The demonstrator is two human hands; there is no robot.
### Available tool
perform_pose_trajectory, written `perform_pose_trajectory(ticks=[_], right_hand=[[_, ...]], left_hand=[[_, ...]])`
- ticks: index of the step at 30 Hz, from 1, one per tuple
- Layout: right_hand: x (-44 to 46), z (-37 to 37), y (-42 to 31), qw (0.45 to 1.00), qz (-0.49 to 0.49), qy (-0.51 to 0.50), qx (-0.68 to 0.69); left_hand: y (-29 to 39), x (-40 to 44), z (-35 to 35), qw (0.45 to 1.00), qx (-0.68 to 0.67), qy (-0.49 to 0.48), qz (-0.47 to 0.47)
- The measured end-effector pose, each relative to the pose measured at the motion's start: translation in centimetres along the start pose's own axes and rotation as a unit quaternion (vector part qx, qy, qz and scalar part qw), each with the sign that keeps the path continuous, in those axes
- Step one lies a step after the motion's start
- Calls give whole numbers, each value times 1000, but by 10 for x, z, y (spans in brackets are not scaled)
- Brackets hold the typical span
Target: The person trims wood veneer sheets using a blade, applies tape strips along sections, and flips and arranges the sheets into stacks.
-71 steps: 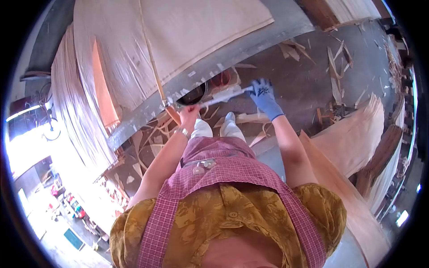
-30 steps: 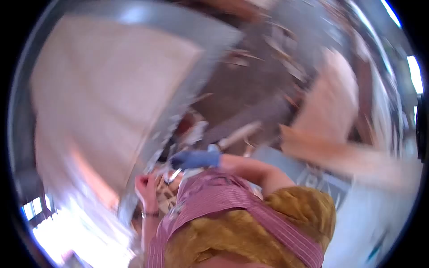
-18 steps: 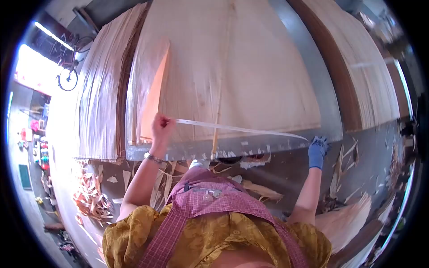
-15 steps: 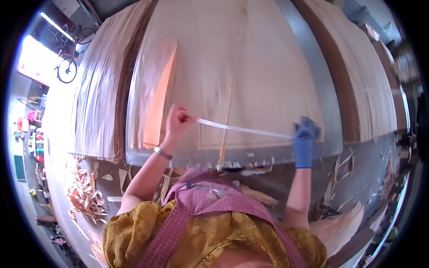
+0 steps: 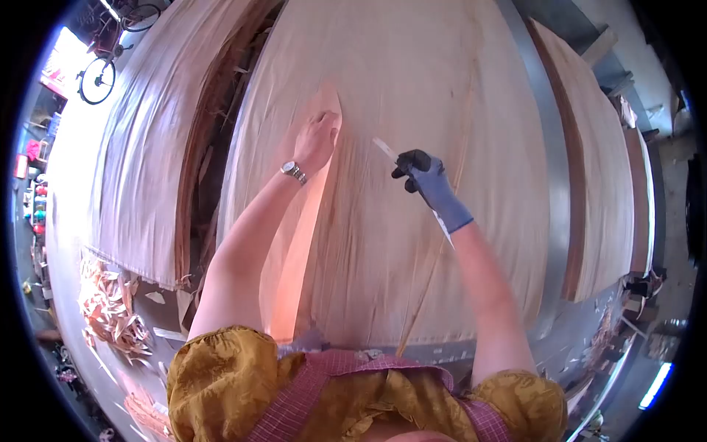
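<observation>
My bare left hand (image 5: 317, 140), with a watch on the wrist, rests on the upper part of a narrow orange veneer strip (image 5: 305, 247). Its fingers are bent near the strip's pointed end, and whether they grip it is hard to see. Right of it, my gloved right hand (image 5: 423, 173) is closed on a thin white strip (image 5: 384, 149). One end sticks out past the fingers, and another part shows below the wrist. Under both hands lies a wide pale veneer sheet (image 5: 383, 280). A thin bamboo-like stick (image 5: 427, 283) lies on the sheet, partly behind my right forearm.
A veneer stack (image 5: 140, 155) stands to the left and another (image 5: 596, 184) to the right. The grey table edge (image 5: 561, 221) runs beside the sheet. Curled shavings (image 5: 110, 309) lie at lower left. A bicycle (image 5: 97, 79) stands at far upper left.
My left hand has let go of the white strip and moved up onto the orange veneer strip. My right hand has moved left and up, holding the white strip. The view has shifted further over the sheet.
</observation>
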State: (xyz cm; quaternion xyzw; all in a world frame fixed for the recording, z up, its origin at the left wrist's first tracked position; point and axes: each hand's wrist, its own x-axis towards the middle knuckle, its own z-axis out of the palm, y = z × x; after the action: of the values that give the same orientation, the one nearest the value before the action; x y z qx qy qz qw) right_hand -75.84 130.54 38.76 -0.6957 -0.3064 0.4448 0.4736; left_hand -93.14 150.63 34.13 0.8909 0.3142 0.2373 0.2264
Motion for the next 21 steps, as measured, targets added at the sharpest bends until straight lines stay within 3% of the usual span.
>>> perform_pose_trajectory(ticks=[4, 6, 11, 15, 18, 19, 20, 21], right_hand=[[107, 22, -15, 999, -16, -7, -27], [152, 34, -13, 999, -23, -24, -1], [254, 70, -8, 999, 21, -29, 16], [276, 77, -4, 997, 72, -23, -21], [278, 74, -8, 994, 75, -50, -59], [277, 72, -8, 964, -25, -5, -265], [278, 70, -9, 881, -125, 40, -455], [278, 65, -12, 749, -220, 82, -620]], left_hand=[[-58, 46, 40, 1000, 7, 26, -1], [-67, 55, 56, 995, 77, 41, 46], [-67, 62, 47, 999, 35, 28, 6], [-76, 86, 63, 993, 55, 105, 19], [-87, 100, 74, 989, 129, 50, 45], [-89, 102, 76, 989, 134, 39, 46], [-90, 102, 75, 988, 141, 27, 48], [-89, 103, 72, 987, 149, 17, 51]])
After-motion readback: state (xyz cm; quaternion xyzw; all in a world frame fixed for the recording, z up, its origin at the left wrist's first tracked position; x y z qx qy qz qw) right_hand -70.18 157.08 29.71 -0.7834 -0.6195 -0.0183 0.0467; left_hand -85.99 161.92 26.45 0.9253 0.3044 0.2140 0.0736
